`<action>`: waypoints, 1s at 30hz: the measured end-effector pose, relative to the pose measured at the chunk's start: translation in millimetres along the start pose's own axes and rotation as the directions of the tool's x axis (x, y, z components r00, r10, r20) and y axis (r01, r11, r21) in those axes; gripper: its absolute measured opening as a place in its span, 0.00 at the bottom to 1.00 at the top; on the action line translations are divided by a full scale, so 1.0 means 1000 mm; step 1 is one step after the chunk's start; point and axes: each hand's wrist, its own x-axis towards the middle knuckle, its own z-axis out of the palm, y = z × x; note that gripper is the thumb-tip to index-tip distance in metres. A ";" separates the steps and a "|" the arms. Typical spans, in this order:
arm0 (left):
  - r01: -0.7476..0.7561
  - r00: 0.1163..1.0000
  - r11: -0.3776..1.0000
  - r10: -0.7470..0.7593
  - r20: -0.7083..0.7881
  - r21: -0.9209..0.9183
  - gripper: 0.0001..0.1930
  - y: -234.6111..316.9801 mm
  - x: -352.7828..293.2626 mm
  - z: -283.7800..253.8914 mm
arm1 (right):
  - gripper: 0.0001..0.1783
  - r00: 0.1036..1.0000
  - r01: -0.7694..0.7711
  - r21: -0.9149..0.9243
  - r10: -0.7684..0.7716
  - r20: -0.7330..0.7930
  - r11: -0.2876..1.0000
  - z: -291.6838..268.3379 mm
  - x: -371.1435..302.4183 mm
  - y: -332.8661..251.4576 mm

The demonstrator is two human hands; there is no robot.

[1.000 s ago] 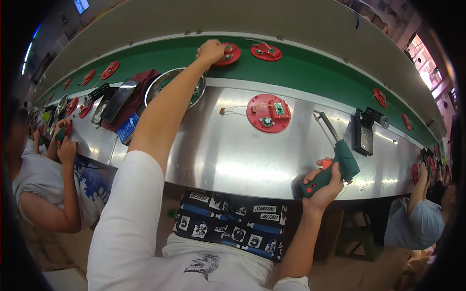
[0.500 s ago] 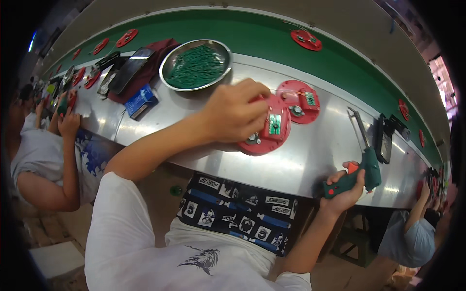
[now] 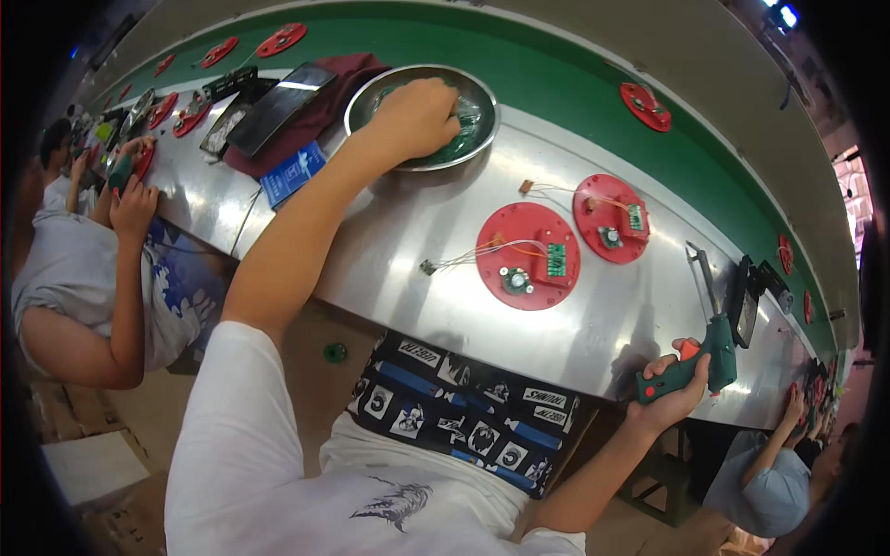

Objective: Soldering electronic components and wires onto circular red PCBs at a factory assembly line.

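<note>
My left hand [image 3: 414,116] is over a round steel bowl [image 3: 488,104], fingers curled down among thin dark green wire-like pieces [image 3: 464,142]. Its fingertips are hidden, and I cannot make out what they hold. In my right hand [image 3: 681,389] is a dark green soldering gun [image 3: 720,350] with an orange trigger, its long metal nozzle slanting up over the bench. Between the hands lie two round red plastic discs, the nearer disc [image 3: 501,288] and the farther disc [image 3: 594,193]. Each carries a small green circuit board, a round part and loose thin wires.
A steel bench [image 3: 408,278] backs onto a green strip with more red discs. Left of the bowl are a blue packet [image 3: 293,174], a dark flat device [image 3: 281,108] and a maroon cloth [image 3: 357,74]. Dark equipment [image 3: 744,301] stands beyond the gun. People work on both sides.
My left hand has left the nearer red disc and moved up and left into the bowl, uncovering that disc and its wires. The right hand still grips the soldering gun.
</note>
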 end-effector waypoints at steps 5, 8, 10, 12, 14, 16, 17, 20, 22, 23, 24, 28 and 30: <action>0.110 0.993 0.951 -0.115 0.001 -0.290 0.09 -0.004 0.000 -0.003 | 0.21 0.999 0.013 -0.011 -0.012 0.031 1.000 -0.003 0.001 0.001; 0.067 0.988 0.923 -0.114 -0.102 -0.379 0.10 -0.013 0.004 -0.006 | 0.20 0.999 0.001 -0.006 -0.001 0.038 1.000 -0.003 0.002 0.001; 0.139 0.971 0.855 -0.218 -0.103 -0.499 0.10 -0.011 0.004 -0.014 | 0.20 0.999 0.005 -0.009 -0.005 0.038 1.000 -0.003 0.001 0.002; 0.119 0.970 0.835 -0.214 -0.117 -0.537 0.12 -0.020 0.008 -0.012 | 0.20 0.999 0.010 -0.010 -0.010 0.039 1.000 -0.005 0.001 0.002; 0.118 0.969 0.759 -0.229 -0.092 -0.641 0.11 -0.023 0.009 -0.012 | 0.20 0.998 -0.001 0.004 0.001 0.055 1.000 -0.006 0.001 0.003; 0.100 0.977 0.726 -0.201 -0.071 -0.681 0.10 -0.025 0.011 -0.013 | 0.20 0.999 0.011 0.001 -0.011 0.051 1.000 -0.003 0.000 0.002; 0.086 0.983 0.690 -0.175 -0.051 -0.719 0.10 -0.026 0.011 -0.014 | 0.20 0.999 0.022 -0.004 -0.022 0.048 1.000 -0.002 -0.001 0.001; 0.030 0.991 0.606 -0.122 -0.056 -0.795 0.09 -0.025 0.012 -0.017 | 0.20 0.998 -0.012 0.004 0.011 0.067 1.000 -0.005 -0.001 0.000; 0.013 0.991 0.584 -0.117 -0.068 -0.812 0.09 -0.023 0.012 -0.017 | 0.19 0.998 -0.010 -0.001 0.010 0.066 1.000 -0.004 -0.001 -0.001; -0.001 0.990 0.563 -0.117 -0.081 -0.827 0.09 -0.023 0.012 -0.017 | 0.19 0.998 -0.010 -0.006 0.011 0.069 1.000 -0.004 -0.001 -0.001; -0.002 0.990 0.563 -0.117 -0.082 -0.826 0.09 -0.023 0.012 -0.018 | 0.19 0.998 -0.009 -0.005 0.009 0.069 1.000 -0.003 -0.001 -0.001; 0.010 0.986 0.558 -0.142 -0.083 -0.830 0.10 -0.029 0.007 -0.024 | 0.22 0.999 -0.014 0.013 0.013 0.030 1.000 0.011 -0.003 0.004; -0.015 0.980 0.676 -0.137 -0.145 -0.737 0.10 -0.032 0.007 -0.027 | 0.23 0.997 -0.064 0.020 0.063 0.046 0.998 -0.002 0.006 0.018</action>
